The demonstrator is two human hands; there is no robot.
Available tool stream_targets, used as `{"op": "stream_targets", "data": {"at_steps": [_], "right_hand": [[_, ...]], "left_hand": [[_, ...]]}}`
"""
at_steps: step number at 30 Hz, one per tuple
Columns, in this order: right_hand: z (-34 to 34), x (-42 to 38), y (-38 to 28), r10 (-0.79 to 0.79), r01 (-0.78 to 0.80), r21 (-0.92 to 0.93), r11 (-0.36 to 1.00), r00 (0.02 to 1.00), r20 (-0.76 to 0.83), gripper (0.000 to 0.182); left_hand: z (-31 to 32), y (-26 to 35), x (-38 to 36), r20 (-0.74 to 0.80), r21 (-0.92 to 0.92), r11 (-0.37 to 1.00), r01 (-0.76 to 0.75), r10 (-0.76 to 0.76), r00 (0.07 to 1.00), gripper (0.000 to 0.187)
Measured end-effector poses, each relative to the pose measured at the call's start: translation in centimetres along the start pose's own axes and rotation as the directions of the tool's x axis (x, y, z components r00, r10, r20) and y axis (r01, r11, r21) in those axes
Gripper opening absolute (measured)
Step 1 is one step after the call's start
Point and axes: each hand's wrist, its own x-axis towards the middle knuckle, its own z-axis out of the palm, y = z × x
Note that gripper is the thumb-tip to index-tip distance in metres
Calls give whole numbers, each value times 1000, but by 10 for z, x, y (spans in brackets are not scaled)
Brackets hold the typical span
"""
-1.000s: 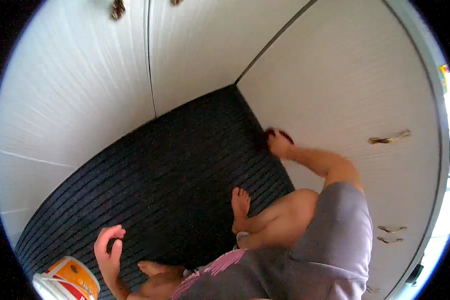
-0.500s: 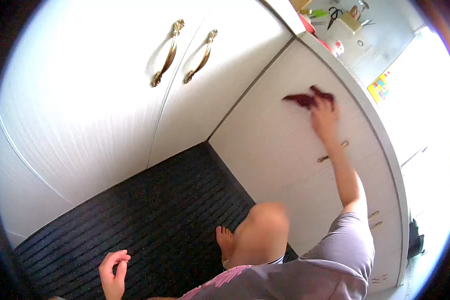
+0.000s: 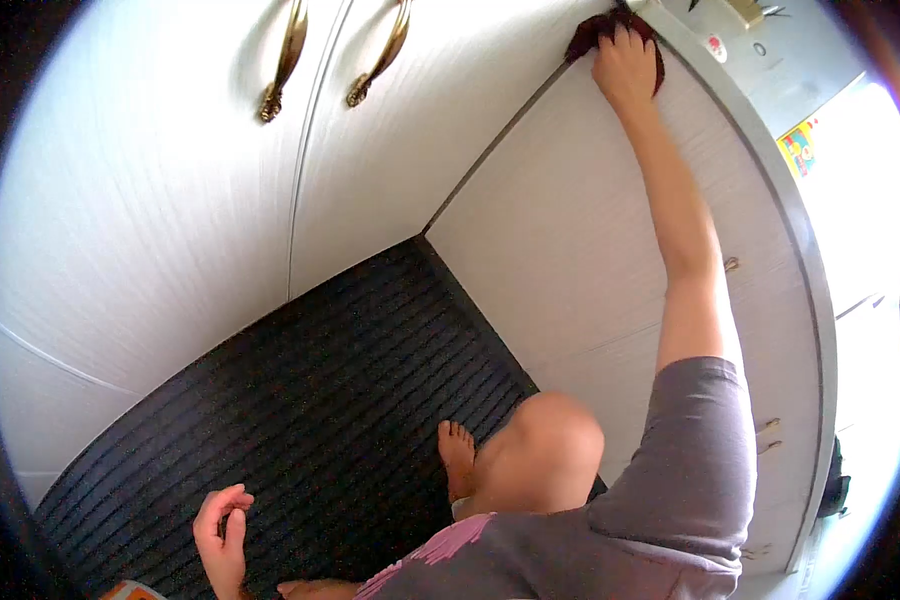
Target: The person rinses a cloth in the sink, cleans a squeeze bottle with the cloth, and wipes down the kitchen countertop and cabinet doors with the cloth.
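Note:
My right hand (image 3: 627, 68) presses a dark maroon cloth (image 3: 583, 40) against the top of the white cabinet front (image 3: 580, 210), at the inner corner where two cabinet runs meet. The cloth spreads out on both sides of the fingers, and part of it lies hidden beneath them. Low on the left, my left hand (image 3: 222, 525) hangs over the dark floor with nothing in it. Its fingers curve loosely, with a gap between them and the thumb.
Brass handles (image 3: 378, 55) stick out from the left cabinet doors. A grey countertop edge (image 3: 770, 175) runs along the right. Below me lies a black ribbed mat (image 3: 300, 400), where my bare foot (image 3: 457, 455) rests. An orange-and-white item (image 3: 130, 592) shows at the bottom edge.
My right hand has moved the cloth up the cabinet front into the top corner. The view has shifted a little. My left hand stays loosely curled near the same place.

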Motion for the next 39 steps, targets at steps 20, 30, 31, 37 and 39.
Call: {"op": "stream_targets", "data": {"at_steps": [20, 30, 31, 37, 39], "right_hand": [[-35, -269, -365, -725, 318, 672, 669, 478, 496, 26], [-210, -450, -222, -929, 336, 877, 343, -16, 369, 27], [-239, -467, -200, -915, 293, 913, 284, -203, 350, 29], [-411, -724, -44, -731, -170, 788, 592, -525, 436, 42], [-431, -743, 5, -620, -48, 821, 568, -682, 389, 42]], "left_hand": [[-4, -1, 3, -4, 377, 925, 55, -58, 998, 24], [-27, -26, 11, 54, 390, 918, 72, -100, 993, 28], [-31, -30, 14, 68, 380, 922, 70, -104, 992, 28], [-45, -60, 1, 117, 466, 880, 88, -161, 980, 30], [-25, -58, 10, 136, 495, 864, 94, -184, 973, 29]]}}
